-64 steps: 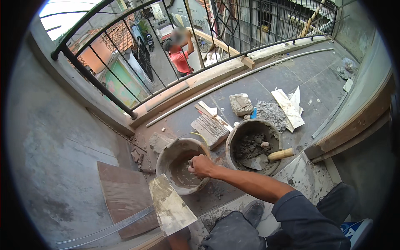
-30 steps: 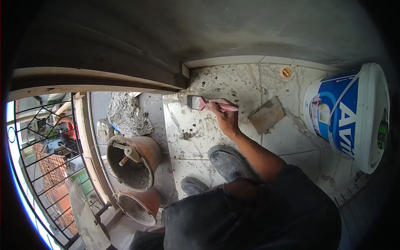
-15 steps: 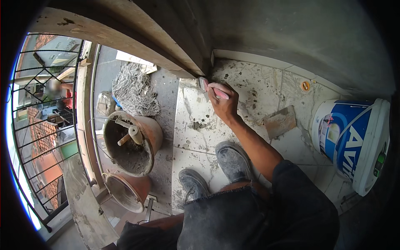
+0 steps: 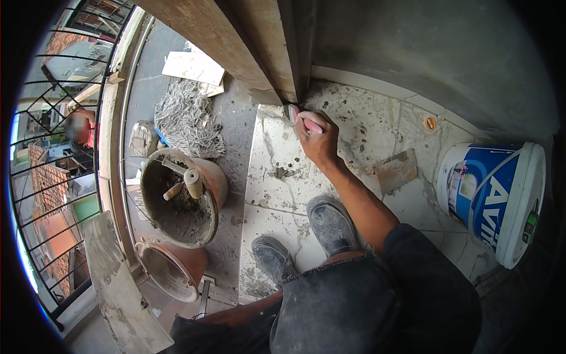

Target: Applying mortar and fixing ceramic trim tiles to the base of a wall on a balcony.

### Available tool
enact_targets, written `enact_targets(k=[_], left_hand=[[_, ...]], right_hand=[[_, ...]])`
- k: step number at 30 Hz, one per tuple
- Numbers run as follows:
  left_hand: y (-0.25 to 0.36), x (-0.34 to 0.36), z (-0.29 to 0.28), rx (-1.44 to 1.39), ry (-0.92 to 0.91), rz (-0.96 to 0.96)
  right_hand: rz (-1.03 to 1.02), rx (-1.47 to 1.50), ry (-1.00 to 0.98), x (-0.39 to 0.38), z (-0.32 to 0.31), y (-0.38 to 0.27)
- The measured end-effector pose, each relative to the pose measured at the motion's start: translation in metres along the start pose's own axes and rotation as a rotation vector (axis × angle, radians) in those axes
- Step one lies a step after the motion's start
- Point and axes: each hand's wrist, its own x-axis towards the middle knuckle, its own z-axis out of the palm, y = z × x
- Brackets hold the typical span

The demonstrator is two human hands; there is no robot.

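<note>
My right hand (image 4: 320, 141) is closed around a small pink-handled tool (image 4: 313, 126). The tool's greyish, flat-looking head is down by the tile edge, close to the foot of the wooden door frame (image 4: 272, 94); its exact kind I cannot make out. Grey mortar crumbs and smears cover the white marbled tiles (image 4: 277, 194) around it. A loose piece of tile (image 4: 395, 171) coated in dried mortar lies to the right of my forearm. My left hand is out of view.
At left stand a mortar-caked bucket (image 4: 213, 183) holding a wooden-handled tool (image 4: 193, 183), a smaller bucket (image 4: 190, 262), a mop head (image 4: 190, 121) and a plank (image 4: 121, 289). A paint bucket (image 4: 489, 200) is at right. Beyond the railing (image 4: 59, 171) is another person (image 4: 82, 130).
My view has shifted and turned slightly, so the door frame and buckets appear moved. My right hand keeps its grip on the pink-handled tool, near the same corner.
</note>
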Motion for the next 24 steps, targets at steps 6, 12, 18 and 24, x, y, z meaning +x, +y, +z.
enact_targets(k=[6,12,18,24], left_hand=[[-0.007,-0.007,-0.001,-0.013,-0.134,0.019],[-0.019,-0.014,-0.002,0.021,-0.261,0.033],[-0.041,-0.024,0.002,0.101,-0.379,0.045],[-0.066,-0.037,0.005,0.185,-0.496,0.108]], right_hand=[[-0.073,-0.008,-0.012,0.001,0.002,-0.005],[-0.119,0.013,-0.031,0.006,0.003,-0.01],[-0.194,-0.01,-0.025,0.015,-0.005,-0.023],[-0.248,0.008,-0.02,0.035,-0.029,-0.072]])
